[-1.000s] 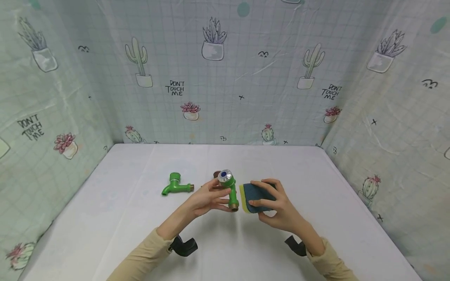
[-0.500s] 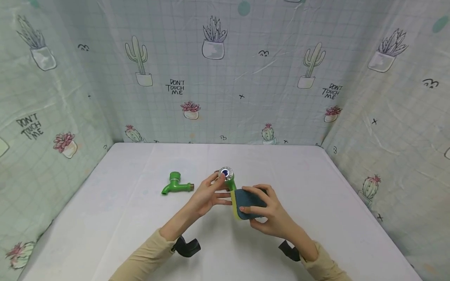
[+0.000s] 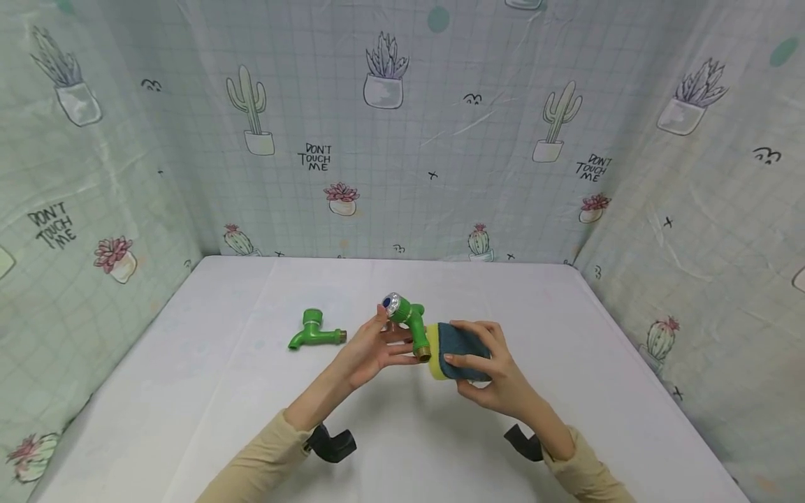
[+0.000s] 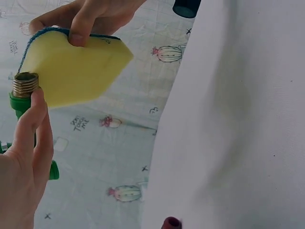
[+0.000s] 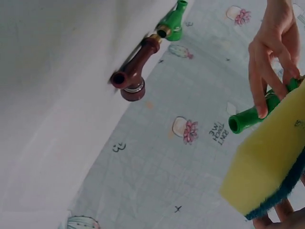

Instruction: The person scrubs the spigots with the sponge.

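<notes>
My left hand (image 3: 366, 355) grips a green faucet (image 3: 413, 323) above the table, its silver knob with a blue centre tipped up to the left. The faucet's brass threaded end (image 4: 26, 86) points toward me, with fingertips beside it. In my right hand (image 3: 503, 374) is a sponge (image 3: 464, 353), yellow foam on one face and a dark blue-green scouring layer on the other. The yellow face is turned to the faucet, right at its threaded end. The right wrist view shows the faucet's open green spout (image 5: 237, 123) sticking out past the fingers.
Another green faucet (image 3: 314, 337) lies on the white table (image 3: 239, 391), left of the hands. A maroon faucet (image 5: 143, 59) lies near it, mostly hidden behind my left hand in the head view. Patterned cloth walls (image 3: 402, 175) stand around the table. Black mounts (image 3: 332, 445) sit at both wrists.
The sponge moved left over the faucet's lower part, then back right, uncovering the threaded end. The held faucet has turned, its knob swinging to the left. The faucet on the left has stayed put.
</notes>
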Tool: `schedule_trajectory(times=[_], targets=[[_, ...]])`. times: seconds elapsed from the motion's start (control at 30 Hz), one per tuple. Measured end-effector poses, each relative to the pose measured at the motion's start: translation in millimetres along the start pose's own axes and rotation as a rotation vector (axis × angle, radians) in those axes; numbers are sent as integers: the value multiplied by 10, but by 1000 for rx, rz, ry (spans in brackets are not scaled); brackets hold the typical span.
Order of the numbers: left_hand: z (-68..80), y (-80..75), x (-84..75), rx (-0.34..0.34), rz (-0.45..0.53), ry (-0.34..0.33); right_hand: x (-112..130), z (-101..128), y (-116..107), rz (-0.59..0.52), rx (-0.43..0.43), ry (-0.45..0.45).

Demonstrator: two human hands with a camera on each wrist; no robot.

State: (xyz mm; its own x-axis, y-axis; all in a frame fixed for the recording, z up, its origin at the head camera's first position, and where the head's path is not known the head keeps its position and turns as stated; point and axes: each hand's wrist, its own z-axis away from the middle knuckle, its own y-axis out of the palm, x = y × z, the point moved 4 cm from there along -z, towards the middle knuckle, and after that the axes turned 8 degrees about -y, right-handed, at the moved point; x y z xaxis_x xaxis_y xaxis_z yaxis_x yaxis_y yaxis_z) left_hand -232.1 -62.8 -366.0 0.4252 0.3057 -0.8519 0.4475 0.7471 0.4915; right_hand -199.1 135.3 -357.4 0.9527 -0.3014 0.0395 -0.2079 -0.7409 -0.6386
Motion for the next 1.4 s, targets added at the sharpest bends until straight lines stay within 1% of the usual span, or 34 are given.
schedule_trajectory(times=[0.13,0.23,0.3,0.4,0.53,0.63,0.8,0.87,0.9,1.0,1.1,1.23,1.33,1.4], targets=[[12,20,-37,55,6,28,-27,44,9,45,18,5],[1,8,-40,42,-7,61,-28,62,6,55,0,6],[-9,-18,-29,4,-30,87,-17,57,-1,50,-22,5],[-28,-63,0,-72,-47,113,16,24,-6,27,-50,-4],[-70,-68,42,-136,-70,119,76,-26,16,17,-31,-14],[-91,-54,61,-174,-94,123,107,-47,45,69,0,-19],[-117,-48,94,-311,-108,138,178,-72,78,219,56,-90],[-124,-45,111,-353,-100,135,209,-76,82,252,72,-121],[-127,-43,119,-364,-91,129,218,-74,81,253,69,-131],[-119,-36,125,-370,-82,131,228,-50,72,225,55,-129],[-120,-35,130,-349,-67,122,219,-20,68,179,39,-103],[-138,-20,159,-310,-11,66,220,-5,73,129,15,-89],[-147,0,186,-303,29,19,226,-12,83,109,-2,-94],[-151,16,196,-305,23,2,224,-15,89,113,-2,-90]])
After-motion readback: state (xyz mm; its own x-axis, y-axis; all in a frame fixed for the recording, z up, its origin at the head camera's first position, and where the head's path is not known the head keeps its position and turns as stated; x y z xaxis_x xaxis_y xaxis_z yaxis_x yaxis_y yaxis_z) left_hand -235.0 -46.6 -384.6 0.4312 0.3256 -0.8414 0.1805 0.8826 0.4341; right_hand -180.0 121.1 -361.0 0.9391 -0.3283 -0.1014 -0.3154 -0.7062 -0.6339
